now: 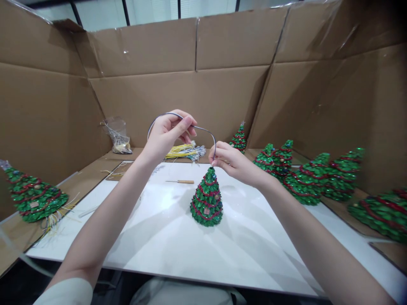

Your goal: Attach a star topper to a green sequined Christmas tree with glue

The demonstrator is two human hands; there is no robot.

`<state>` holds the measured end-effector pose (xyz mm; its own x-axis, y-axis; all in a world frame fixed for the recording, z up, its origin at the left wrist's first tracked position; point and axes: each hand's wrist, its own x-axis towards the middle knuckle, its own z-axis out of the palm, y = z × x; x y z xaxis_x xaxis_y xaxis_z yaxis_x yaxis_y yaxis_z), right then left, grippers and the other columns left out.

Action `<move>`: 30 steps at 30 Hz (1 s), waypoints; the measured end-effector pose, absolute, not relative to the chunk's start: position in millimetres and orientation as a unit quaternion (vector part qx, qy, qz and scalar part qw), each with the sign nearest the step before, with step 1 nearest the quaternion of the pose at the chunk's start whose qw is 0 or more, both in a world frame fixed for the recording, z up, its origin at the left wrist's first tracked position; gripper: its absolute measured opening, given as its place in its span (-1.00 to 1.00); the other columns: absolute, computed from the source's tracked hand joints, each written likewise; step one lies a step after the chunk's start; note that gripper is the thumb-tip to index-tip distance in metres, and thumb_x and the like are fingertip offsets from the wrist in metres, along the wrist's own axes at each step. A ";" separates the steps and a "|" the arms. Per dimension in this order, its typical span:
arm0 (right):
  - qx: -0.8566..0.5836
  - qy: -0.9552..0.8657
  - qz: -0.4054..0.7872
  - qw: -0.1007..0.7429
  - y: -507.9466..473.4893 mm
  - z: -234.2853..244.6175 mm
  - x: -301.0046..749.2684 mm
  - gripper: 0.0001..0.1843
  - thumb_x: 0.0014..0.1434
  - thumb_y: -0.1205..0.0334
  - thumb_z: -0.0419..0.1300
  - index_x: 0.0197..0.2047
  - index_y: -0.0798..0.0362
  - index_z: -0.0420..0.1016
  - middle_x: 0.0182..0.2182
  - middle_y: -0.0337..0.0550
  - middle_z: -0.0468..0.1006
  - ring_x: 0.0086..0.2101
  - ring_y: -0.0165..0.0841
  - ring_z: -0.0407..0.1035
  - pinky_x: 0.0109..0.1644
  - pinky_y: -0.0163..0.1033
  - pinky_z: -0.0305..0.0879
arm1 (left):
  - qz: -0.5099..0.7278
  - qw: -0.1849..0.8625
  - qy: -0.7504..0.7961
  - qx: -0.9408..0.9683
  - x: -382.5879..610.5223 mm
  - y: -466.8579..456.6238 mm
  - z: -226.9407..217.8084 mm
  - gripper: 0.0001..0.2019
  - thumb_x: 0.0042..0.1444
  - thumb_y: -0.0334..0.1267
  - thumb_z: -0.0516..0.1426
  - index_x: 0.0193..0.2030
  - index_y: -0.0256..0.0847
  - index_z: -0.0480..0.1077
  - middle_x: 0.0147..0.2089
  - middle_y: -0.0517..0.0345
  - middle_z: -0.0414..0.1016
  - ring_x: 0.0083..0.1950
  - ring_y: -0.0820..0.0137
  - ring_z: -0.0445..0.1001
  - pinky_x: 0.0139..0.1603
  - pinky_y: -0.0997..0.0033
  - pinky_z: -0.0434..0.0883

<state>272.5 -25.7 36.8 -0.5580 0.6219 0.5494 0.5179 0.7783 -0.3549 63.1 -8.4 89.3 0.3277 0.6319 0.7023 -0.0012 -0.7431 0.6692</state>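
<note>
Tree (207, 204) is standing upright on the table (152, 250), its tip just below the nearer right hand (231, 159), whose fingers are pinching a wire (207, 130) that is arching up to the pinching fingers of the left hand (170, 132).

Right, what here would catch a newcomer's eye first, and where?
Probably the green cone-shaped tree with red garlands, upright near the middle of the glossy white tabletop. Above it, the left hand and right hand hold a thin two-tone cord. More such trees sit at right.
</note>
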 end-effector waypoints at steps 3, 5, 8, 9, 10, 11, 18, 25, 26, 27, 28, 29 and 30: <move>-0.321 -0.883 0.062 0.337 -24.3 36.6 271.0 -0.87 0.20 0.36 0.02 -0.38 0.03 0.30 -0.30 -0.10 0.31 -0.20 -0.23 0.23 -0.14 -0.13 0.21 | 0.540 0.287 0.215 0.762 62.7 -8.0 89.1 -0.71 0.17 -0.05 0.12 -0.33 -0.27 0.39 -0.45 0.13 0.47 -0.52 0.55 0.45 -0.47 0.58 0.44; -0.321 -0.882 0.044 0.341 -23.5 34.7 270.0 -0.87 0.19 0.37 0.03 -0.38 0.03 0.31 -0.30 -0.09 0.32 -0.20 -0.22 0.22 -0.13 -0.12 0.21 | 0.541 0.289 0.211 0.761 62.7 -8.1 88.7 -0.72 0.17 -0.06 0.12 -0.33 -0.27 0.39 -0.45 0.14 0.47 -0.52 0.55 0.44 -0.47 0.58 0.44; -0.315 -0.881 0.023 0.354 -22.9 32.2 269.4 -0.88 0.19 0.38 0.03 -0.36 0.03 0.32 -0.29 -0.07 0.33 -0.20 -0.21 0.22 -0.13 -0.10 0.21 | 0.544 0.297 0.199 0.759 62.8 -8.9 88.2 -0.74 0.17 -0.08 0.12 -0.33 -0.28 0.40 -0.46 0.15 0.46 -0.53 0.56 0.44 -0.46 0.58 0.44; -0.312 -0.881 0.022 0.355 -22.9 31.9 269.5 -0.88 0.19 0.38 0.03 -0.36 0.03 0.32 -0.29 -0.07 0.33 -0.20 -0.21 0.22 -0.13 -0.10 0.21 | 0.545 0.299 0.198 0.758 62.8 -9.1 88.2 -0.74 0.17 -0.09 0.13 -0.33 -0.28 0.40 -0.46 0.15 0.46 -0.53 0.56 0.44 -0.46 0.58 0.44; -0.310 -0.883 0.021 0.353 -23.0 31.9 269.7 -0.88 0.19 0.39 0.03 -0.36 0.03 0.32 -0.29 -0.07 0.33 -0.20 -0.21 0.22 -0.13 -0.10 0.22 | 0.544 0.300 0.199 0.758 62.7 -9.3 88.2 -0.74 0.17 -0.09 0.13 -0.33 -0.28 0.40 -0.46 0.15 0.47 -0.53 0.56 0.44 -0.46 0.58 0.44; -0.310 -0.885 0.021 0.348 -23.4 32.3 269.9 -0.87 0.18 0.40 0.03 -0.36 0.03 0.33 -0.29 -0.07 0.33 -0.20 -0.21 0.22 -0.13 -0.10 0.22 | 0.544 0.300 0.201 0.757 62.7 -9.4 88.3 -0.74 0.17 -0.08 0.13 -0.33 -0.28 0.40 -0.46 0.15 0.47 -0.53 0.56 0.44 -0.46 0.58 0.44; -0.315 -0.888 0.030 0.333 -27.9 36.6 269.7 -0.88 0.19 0.37 0.05 -0.37 0.02 0.35 -0.30 -0.09 0.33 -0.20 -0.22 0.23 -0.13 -0.11 0.24 | 0.544 0.289 0.208 0.760 62.9 -8.4 87.9 -0.73 0.18 -0.07 0.12 -0.33 -0.28 0.39 -0.46 0.14 0.47 -0.53 0.55 0.45 -0.47 0.57 0.44; -0.313 -0.862 0.156 0.366 -29.5 39.9 279.9 -0.89 0.16 0.17 0.19 -0.27 0.01 0.40 -0.28 -0.16 0.32 -0.22 -0.32 0.29 -0.14 -0.21 0.29 | 0.539 0.295 0.214 0.759 62.0 -7.9 86.7 -0.73 0.18 -0.07 0.12 -0.34 -0.27 0.40 -0.46 0.13 0.47 -0.53 0.56 0.44 -0.46 0.58 0.45; -0.313 -0.858 0.165 0.373 -29.5 40.4 281.2 -0.88 0.16 0.16 0.19 -0.27 0.01 0.41 -0.28 -0.16 0.32 -0.24 -0.33 0.30 -0.14 -0.21 0.29 | 0.539 0.296 0.211 0.759 61.9 -7.9 86.6 -0.73 0.17 -0.07 0.12 -0.34 -0.27 0.40 -0.47 0.14 0.47 -0.53 0.56 0.44 -0.47 0.58 0.45; -0.313 -0.853 0.172 0.381 -29.5 40.8 281.9 -0.88 0.17 0.15 0.19 -0.28 0.01 0.41 -0.29 -0.17 0.33 -0.26 -0.34 0.30 -0.14 -0.21 0.29 | 0.539 0.298 0.209 0.760 61.9 -7.9 86.6 -0.73 0.17 -0.08 0.13 -0.34 -0.27 0.40 -0.47 0.14 0.47 -0.53 0.56 0.44 -0.47 0.58 0.45; -0.312 -0.847 0.177 0.392 -29.4 41.0 282.0 -0.88 0.18 0.14 0.17 -0.29 0.01 0.41 -0.30 -0.17 0.33 -0.27 -0.35 0.30 -0.14 -0.20 0.29 | 0.538 0.300 0.206 0.760 62.0 -7.9 86.5 -0.73 0.17 -0.08 0.13 -0.34 -0.27 0.40 -0.47 0.14 0.47 -0.54 0.56 0.44 -0.47 0.58 0.45; -0.312 -0.841 0.182 0.403 -29.2 40.9 281.5 -0.87 0.19 0.14 0.16 -0.31 0.01 0.41 -0.30 -0.17 0.34 -0.28 -0.35 0.31 -0.15 -0.20 0.28 | 0.537 0.302 0.205 0.761 62.3 -8.0 86.5 -0.73 0.17 -0.08 0.13 -0.35 -0.27 0.40 -0.47 0.14 0.47 -0.53 0.56 0.44 -0.47 0.58 0.46; -0.310 -0.835 0.187 0.415 -29.0 40.4 280.6 -0.86 0.20 0.14 0.15 -0.33 0.01 0.41 -0.31 -0.17 0.34 -0.28 -0.35 0.31 -0.16 -0.20 0.29 | 0.535 0.303 0.205 0.761 62.6 -8.2 86.6 -0.73 0.16 -0.08 0.14 -0.35 -0.27 0.40 -0.48 0.14 0.47 -0.53 0.55 0.44 -0.46 0.58 0.46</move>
<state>280.6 -29.0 40.4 -0.4636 0.6726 0.5768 0.3615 0.7379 -0.5699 62.6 -8.2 86.6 0.3430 0.6362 0.6911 -0.0134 -0.7323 0.6808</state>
